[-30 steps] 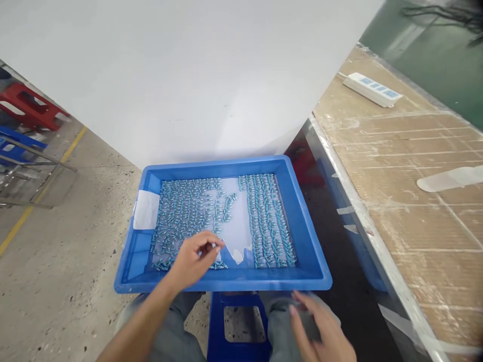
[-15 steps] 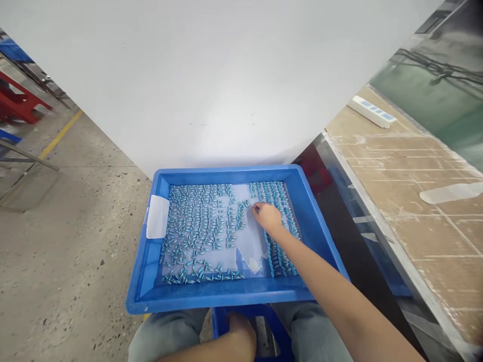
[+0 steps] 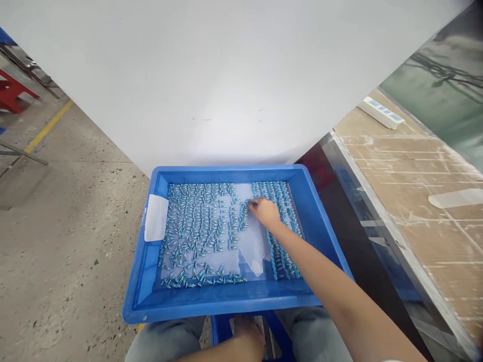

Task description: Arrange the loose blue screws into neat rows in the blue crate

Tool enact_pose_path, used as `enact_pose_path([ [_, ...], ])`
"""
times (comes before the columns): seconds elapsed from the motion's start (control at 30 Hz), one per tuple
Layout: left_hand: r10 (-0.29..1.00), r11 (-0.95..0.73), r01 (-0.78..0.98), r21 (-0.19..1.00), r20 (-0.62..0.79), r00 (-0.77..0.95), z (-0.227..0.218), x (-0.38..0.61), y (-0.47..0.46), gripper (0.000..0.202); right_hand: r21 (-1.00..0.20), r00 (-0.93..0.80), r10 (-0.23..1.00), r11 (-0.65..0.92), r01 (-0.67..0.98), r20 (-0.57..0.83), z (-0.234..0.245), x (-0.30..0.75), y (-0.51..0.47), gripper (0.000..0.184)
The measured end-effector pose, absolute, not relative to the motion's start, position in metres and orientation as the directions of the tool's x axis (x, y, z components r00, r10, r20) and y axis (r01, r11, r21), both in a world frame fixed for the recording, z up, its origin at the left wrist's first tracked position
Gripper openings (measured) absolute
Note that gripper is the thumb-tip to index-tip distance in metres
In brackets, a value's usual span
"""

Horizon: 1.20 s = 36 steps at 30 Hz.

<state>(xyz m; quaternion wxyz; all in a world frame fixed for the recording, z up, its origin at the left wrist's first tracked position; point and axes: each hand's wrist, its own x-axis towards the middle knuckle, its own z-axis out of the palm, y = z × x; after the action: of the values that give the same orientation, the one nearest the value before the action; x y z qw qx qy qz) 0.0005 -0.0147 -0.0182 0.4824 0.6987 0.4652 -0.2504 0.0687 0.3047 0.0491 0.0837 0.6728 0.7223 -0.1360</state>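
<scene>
A blue plastic tray point(image 3: 181, 304) holds many small light-blue pin-like parts point(image 3: 196, 216), lying in rows and, near the front left, more loosely. My right hand point(image 3: 265, 211) reaches in from the right, its thumb and fingers pinched at the upper end of a short curved row point(image 3: 243, 216). A small blue part seems to be between the fingertips, largely hidden by them. Below the tray's front edge, between my knees, is my left hand point(image 3: 247, 329); the tray and shadow hide its fingers. It is close to a blue plastic frame point(image 3: 279, 334).
Tidy rows of parts point(image 3: 279, 251) line the tray's right side. A torn clear sheet point(image 3: 252, 264) lies on its floor, and a white paper label point(image 3: 156, 217) hangs over the left rim. Behind stands a white panel point(image 3: 226, 75); at right is a cardboard-covered bench point(image 3: 407, 171) with a power strip point(image 3: 381, 112).
My right hand has moved slightly left within the tray, bringing its fingertips to the curved row. The camera view has shifted a little. My left hand stays below the tray.
</scene>
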Motion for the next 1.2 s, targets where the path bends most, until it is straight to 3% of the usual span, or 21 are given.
enact_pose_path([
  [0.33, 0.429, -0.083, 0.891, 0.446, -0.791, 0.436, -0.012, 0.0, -0.014, 0.056, -0.016, -0.151, 0.924, 0.155, 0.988, -0.351, 0.062, 0.073, 0.309, 0.037],
  [0.67, 0.326, -0.17, 0.897, 0.408, -0.836, 0.442, -0.007, 0.002, -0.011, 0.062, 0.007, -0.18, 0.924, 0.194, 0.981, -0.338, 0.065, 0.083, 0.306, 0.04],
  [0.87, 0.351, -0.033, 0.904, 0.427, -0.842, 0.41, -0.009, -0.001, -0.01, 0.065, 0.027, -0.187, 0.921, 0.209, 0.978, -0.343, 0.064, 0.086, 0.312, 0.038],
  [1.2, 0.334, -0.017, 0.897, 0.443, -0.843, 0.422, -0.014, -0.001, -0.012, 0.066, 0.076, -0.184, 0.923, 0.222, 0.972, -0.338, 0.063, 0.097, 0.322, 0.041],
])
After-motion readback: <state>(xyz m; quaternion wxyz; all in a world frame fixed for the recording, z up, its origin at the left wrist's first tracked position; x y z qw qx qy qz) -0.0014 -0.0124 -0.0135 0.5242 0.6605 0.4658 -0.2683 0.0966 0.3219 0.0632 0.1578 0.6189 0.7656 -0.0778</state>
